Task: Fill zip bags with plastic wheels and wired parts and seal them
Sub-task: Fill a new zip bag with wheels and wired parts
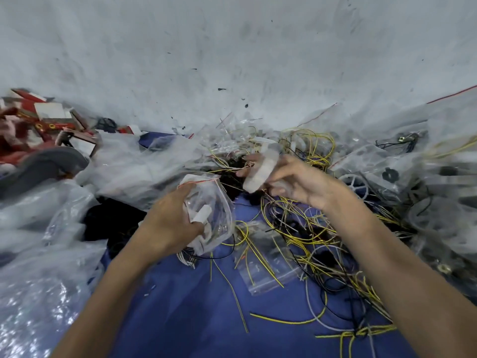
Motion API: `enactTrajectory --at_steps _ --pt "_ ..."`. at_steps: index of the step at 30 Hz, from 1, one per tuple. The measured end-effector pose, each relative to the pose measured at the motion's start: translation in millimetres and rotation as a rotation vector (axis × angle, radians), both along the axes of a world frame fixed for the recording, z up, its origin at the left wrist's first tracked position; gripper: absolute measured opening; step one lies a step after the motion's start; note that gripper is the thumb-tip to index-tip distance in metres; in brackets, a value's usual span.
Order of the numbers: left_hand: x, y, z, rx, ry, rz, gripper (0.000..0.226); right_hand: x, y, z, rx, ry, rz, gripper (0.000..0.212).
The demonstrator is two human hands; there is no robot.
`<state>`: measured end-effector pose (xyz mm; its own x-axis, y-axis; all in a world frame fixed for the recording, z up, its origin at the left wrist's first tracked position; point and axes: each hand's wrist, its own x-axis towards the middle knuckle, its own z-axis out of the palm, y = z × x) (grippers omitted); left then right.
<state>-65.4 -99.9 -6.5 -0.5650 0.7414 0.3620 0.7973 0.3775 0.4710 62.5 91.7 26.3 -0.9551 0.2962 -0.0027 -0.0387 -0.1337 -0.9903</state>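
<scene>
Gripping a red-striped zip bag (219, 202) of white wired parts, the left hand (167, 223) curls round its side. The right hand (302, 182) pinches a blurred translucent plastic piece (258, 174) near the bag's top.

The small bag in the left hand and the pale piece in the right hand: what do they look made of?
The small bag, gripped by the left hand, looks like thin clear plastic film, glossy and crinkled; its contents show through. The pale piece in the right hand is probably milky, matte plastic, but blur leaves that open.
</scene>
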Motion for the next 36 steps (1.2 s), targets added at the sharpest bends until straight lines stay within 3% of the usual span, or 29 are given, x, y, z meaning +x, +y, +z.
enactTrajectory --at_steps 2,4,6,9,11,15,17,20,24,30,36 --pt "-2.0 -0.3 -1.6 0.038 0.007 0.011 0.068 -6.0 14.3 -5.9 0.236 -0.090 -0.247 0.055" --pt "-1.8 0.0 -3.0 0.048 0.010 0.027 0.069 -13.3 20.6 -22.4 0.783 -0.403 -0.352 0.077" --pt "-2.0 0.6 -2.7 0.064 0.002 0.044 0.068 -24.1 10.6 -42.9 1.205 -0.503 -0.396 0.079" --pt "-0.6 0.4 -1.6 0.106 -0.007 0.050 0.065 -39.5 -19.1 -72.0 1.343 -0.427 -0.160 0.056" --pt "0.4 -0.4 -1.2 0.104 -0.017 0.052 0.065 -43.4 -30.8 -84.4 1.349 -0.473 -0.088 0.043" --pt "1.2 -1.7 -1.6 0.118 -0.035 0.057 0.061 -43.1 -24.7 -75.0 1.155 -0.332 -0.345 0.023" --pt "0.9 -2.8 0.5 0.148 -0.064 0.079 0.060 -36.0 -16.4 -56.0 0.845 -0.192 -0.421 0.021" --pt "-1.2 -4.8 2.4 0.177 -0.078 0.111 0.061 -15.4 -2.7 -27.0 0.356 -0.086 -0.333 0.020" --pt "-1.3 -5.3 2.6 0.186 -0.085 0.113 0.057 10.0 10.1 -5.0 0.319 -0.051 -0.334 0.019" --pt "-4.0 1.2 -4.2 0.171 -0.064 0.104 0.059 33.9 19.1 19.8 0.090 0.333 -0.331 0.028" --pt "-3.4 6.2 -9.3 0.125 -0.021 0.044 0.061 35.6 13.5 16.2 0.150 0.245 -0.265 0.022"
